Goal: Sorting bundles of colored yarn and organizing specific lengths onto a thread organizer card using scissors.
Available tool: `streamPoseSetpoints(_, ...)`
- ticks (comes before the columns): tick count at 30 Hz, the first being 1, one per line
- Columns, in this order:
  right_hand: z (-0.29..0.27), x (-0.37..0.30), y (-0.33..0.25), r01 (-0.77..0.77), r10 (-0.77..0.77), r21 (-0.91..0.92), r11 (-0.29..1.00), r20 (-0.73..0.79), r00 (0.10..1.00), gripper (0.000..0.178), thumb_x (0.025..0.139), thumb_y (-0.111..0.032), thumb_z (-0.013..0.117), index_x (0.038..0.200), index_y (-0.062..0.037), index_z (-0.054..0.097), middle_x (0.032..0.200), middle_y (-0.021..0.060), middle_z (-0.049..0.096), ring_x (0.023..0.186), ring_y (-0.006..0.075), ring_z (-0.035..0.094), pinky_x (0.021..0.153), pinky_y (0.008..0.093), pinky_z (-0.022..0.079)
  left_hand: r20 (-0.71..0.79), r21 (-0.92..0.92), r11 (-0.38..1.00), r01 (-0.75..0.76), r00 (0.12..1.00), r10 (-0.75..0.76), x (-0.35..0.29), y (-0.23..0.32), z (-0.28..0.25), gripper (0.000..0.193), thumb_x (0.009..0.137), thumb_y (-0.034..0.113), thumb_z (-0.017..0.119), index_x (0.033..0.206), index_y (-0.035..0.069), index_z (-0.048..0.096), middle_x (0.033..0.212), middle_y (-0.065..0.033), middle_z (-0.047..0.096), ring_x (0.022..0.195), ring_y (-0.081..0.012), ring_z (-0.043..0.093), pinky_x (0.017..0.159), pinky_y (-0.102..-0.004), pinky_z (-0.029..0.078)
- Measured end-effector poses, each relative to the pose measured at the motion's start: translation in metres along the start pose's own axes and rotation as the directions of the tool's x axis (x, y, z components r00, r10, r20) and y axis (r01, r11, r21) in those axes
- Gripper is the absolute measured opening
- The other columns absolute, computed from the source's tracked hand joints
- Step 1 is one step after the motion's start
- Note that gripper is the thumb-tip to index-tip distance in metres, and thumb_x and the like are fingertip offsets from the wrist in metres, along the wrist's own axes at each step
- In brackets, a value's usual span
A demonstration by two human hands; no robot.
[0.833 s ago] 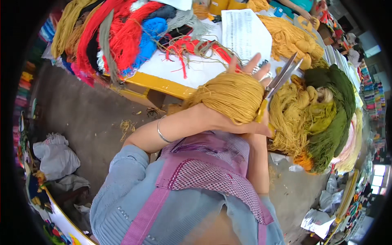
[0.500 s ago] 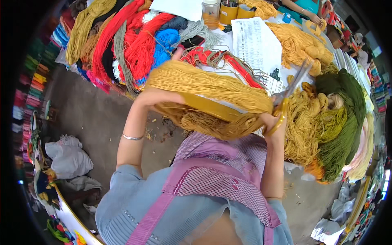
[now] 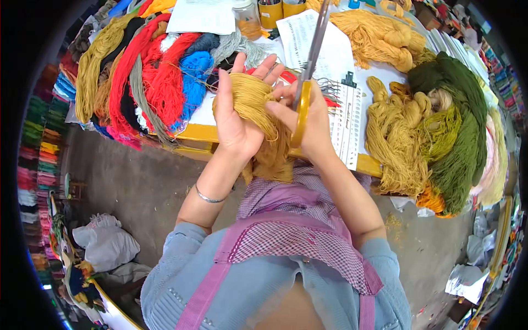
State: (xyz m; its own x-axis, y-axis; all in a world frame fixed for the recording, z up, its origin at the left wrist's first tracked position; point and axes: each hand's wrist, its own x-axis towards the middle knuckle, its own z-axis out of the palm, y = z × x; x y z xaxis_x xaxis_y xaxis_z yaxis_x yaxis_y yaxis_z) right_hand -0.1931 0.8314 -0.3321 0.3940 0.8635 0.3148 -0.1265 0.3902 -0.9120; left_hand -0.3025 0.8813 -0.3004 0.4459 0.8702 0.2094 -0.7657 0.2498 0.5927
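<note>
A golden-yellow yarn skein [image 3: 250,99] lies across the palm of my left hand [image 3: 237,129], between the thumb and the outstretched fingers. This hand is open with its fingers spread. The skein's browner lower part hangs down in front of my apron. My right hand [image 3: 316,124] is closed on scissors [image 3: 301,107] with yellow handles, their long blades pointing up and away from me. The thumb and fingertips of this hand also touch the skein's right side. Part of the skein is hidden behind both hands.
Red, blue, grey and mustard skeins [image 3: 170,74] are heaped on the table's left. Mustard yarn [image 3: 396,132] and dark green yarn [image 3: 467,137] hang over its right edge. Printed sheets [image 3: 333,49], a spiral-bound pad [image 3: 346,121] and a jar [image 3: 247,19] lie or stand between.
The skein, stretched wide between both hands before, is now gathered narrow on my left palm. My right hand has moved left and up with the scissors. The view has shifted.
</note>
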Motion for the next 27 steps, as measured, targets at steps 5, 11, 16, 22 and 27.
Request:
streamPoseSetpoints(5,-0.025,-0.002,-0.003,-0.038,0.035,-0.014,0.999,-0.168,0.985,0.020,0.082,-0.007,0.073,0.091,-0.0019,0.056,0.080,0.0049,0.065,0.067,0.0087,0.056,0.062,0.0223,0.043,0.016,-0.219,0.973,0.069,0.998,-0.067,0.016,0.008,-0.007,0.084,0.092,0.056,0.054,0.150,0.006,0.020,0.152,-0.0280,0.025,0.141,-0.0409,0.028,0.116,-0.0521,0.026)
streamPoseSetpoints(11,-0.064,-0.030,0.001,-0.049,0.051,-0.113,0.992,0.012,0.999,0.047,0.074,-0.011,0.081,0.106,-0.0047,0.048,0.090,0.0001,0.051,0.078,0.0108,0.049,0.076,0.0246,0.045,0.249,0.486,0.872,-0.057,0.966,-0.075,0.029,-0.015,-0.041,0.056,0.102,0.034,0.044,0.145,0.000,0.035,0.149,-0.0133,0.039,0.141,-0.0240,0.033,0.118,-0.0377,0.020)
streamPoseSetpoints(16,-0.097,-0.072,-0.001,-0.479,0.486,-0.107,0.872,0.315,0.815,0.038,0.086,-0.022,0.063,0.117,-0.0006,0.053,0.093,0.0061,0.059,0.085,0.0148,0.057,0.083,0.0311,0.047,0.286,0.910,0.329,-0.251,0.956,-0.063,0.078,0.017,-0.020,0.070,0.102,0.057,0.023,0.131,0.003,0.058,0.148,-0.0156,0.042,0.143,-0.0261,0.028,0.118,-0.0385,0.016)
streamPoseSetpoints(22,-0.052,-0.092,-0.005,-0.803,0.323,0.207,0.558,0.838,0.441,0.133,0.063,-0.098,0.013,0.132,0.0107,0.044,0.102,0.0127,0.061,0.102,0.0262,0.061,0.100,0.0419,0.043,0.417,0.829,-0.392,-0.399,0.908,-0.042,0.117,0.019,-0.032,0.069,0.101,0.058,0.022,0.137,0.008,0.053,0.148,-0.0164,0.042,0.147,-0.0224,0.020,0.121,-0.0376,0.009)
streamPoseSetpoints(27,-0.030,-0.069,0.013,-0.853,0.161,0.398,0.337,0.869,0.468,0.139,0.057,-0.101,0.016,0.137,0.0106,0.039,0.108,0.0156,0.057,0.109,0.0272,0.058,0.106,0.0438,0.038,0.440,0.841,-0.341,-0.419,0.898,-0.019,0.086,0.018,0.002,0.059,0.103,0.053,0.025,0.143,0.016,0.047,0.152,-0.0168,0.037,0.147,-0.0303,0.016,0.119,-0.0411,0.012)
